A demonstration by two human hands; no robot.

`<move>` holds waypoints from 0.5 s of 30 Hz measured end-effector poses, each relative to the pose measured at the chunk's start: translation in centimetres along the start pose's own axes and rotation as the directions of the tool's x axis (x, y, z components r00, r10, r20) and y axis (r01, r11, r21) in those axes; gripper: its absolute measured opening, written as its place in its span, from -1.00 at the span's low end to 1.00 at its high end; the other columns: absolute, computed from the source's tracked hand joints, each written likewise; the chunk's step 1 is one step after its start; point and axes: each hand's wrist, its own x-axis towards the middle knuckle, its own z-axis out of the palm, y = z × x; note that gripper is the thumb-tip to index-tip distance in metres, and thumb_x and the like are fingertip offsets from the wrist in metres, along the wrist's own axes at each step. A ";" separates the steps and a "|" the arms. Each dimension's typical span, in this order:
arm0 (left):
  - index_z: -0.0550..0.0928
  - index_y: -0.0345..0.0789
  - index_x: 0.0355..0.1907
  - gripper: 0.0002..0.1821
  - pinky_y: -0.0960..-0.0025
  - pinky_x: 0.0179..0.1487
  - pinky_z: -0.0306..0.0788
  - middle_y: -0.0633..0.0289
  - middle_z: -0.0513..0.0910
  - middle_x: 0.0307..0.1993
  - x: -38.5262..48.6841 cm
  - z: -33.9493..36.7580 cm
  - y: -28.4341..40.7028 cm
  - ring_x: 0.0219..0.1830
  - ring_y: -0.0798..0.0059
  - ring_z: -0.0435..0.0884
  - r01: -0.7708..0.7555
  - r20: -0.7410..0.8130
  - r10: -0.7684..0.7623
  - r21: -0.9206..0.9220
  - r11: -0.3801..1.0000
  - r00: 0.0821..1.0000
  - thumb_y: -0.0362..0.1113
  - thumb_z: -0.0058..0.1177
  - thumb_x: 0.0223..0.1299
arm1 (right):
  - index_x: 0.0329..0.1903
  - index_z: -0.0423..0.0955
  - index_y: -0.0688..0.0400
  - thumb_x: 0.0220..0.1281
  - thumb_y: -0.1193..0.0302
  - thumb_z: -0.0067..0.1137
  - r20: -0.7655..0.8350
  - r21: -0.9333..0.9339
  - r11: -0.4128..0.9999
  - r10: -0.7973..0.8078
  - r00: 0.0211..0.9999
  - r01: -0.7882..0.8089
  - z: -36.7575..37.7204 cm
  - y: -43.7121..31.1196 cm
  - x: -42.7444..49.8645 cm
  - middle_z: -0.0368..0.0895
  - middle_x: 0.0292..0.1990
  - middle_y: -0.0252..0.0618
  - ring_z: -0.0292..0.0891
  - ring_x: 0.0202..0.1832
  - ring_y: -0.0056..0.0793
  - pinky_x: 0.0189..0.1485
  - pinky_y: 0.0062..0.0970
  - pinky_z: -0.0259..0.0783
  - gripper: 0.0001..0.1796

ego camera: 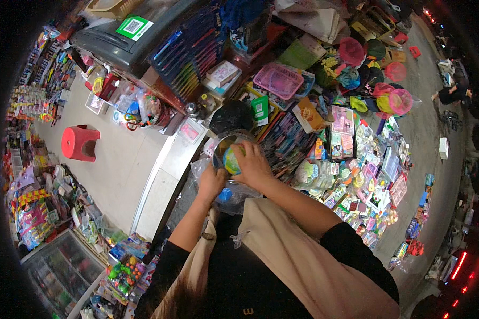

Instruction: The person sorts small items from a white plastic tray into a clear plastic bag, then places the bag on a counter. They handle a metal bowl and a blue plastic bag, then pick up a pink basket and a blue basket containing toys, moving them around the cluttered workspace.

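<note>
A round green, yellow and blue ball-like item (233, 160) is held by my right hand (253, 164), its fingers curled over the top. Close beside it, my left hand (212, 181) is closed at the near left rim of a round clear container or bag (223, 139) that surrounds the item; which of the two it is cannot be told. Crumpled clear plastic with a blue piece (225, 194) lies just below my hands, against my body. A black plastic bag (232, 117) sits right beyond them.
A pink mesh basket (278, 81) and rows of packaged goods lie beyond and to the right. Piled small items (367, 179) cover the ground at right. A red plastic stool (80, 143) stands on the floor at left, past a raised sill (155, 191). A person (455, 89) is far right.
</note>
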 end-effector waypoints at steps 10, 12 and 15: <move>0.46 -0.49 0.00 -0.57 -0.09 0.04 0.40 -0.36 0.59 -0.17 0.7 0.8 0.0 -0.07 -0.30 0.55 0.064 0.019 -0.068 0.132 0.989 0.998 -0.21 -0.06 0.18 | 0.37 0.11 0.08 0.04 -0.08 0.36 0.261 0.964 -0.130 0.326 0.909 -0.230 -1.2 4.2 -0.5 0.34 0.21 -0.06 0.37 0.18 -0.12 0.12 -0.07 0.42 -0.05; 0.46 -0.50 0.03 -0.55 -0.07 0.05 0.40 -0.37 0.59 -0.17 1.2 0.2 -0.6 -0.07 -0.30 0.55 0.068 -0.024 -0.066 0.113 0.991 0.998 -0.19 -0.06 0.18 | 0.35 0.14 0.09 0.06 -0.23 0.26 0.397 0.786 -0.585 0.229 0.889 -0.200 -2.3 6.3 0.8 0.38 0.17 -0.07 0.42 0.14 -0.11 0.05 -0.08 0.48 -0.04; 0.46 -0.53 0.02 -0.53 -0.06 0.06 0.39 -0.41 0.58 -0.19 1.5 -0.7 -1.0 -0.06 -0.32 0.54 0.074 -0.035 -0.075 -0.033 0.997 0.997 -0.19 -0.05 0.18 | 0.28 0.21 0.13 0.03 -0.33 0.18 0.397 0.800 -0.594 0.425 0.814 -0.080 -3.1 9.5 4.1 0.37 0.16 -0.04 0.43 0.09 -0.08 -0.01 -0.17 0.53 -0.03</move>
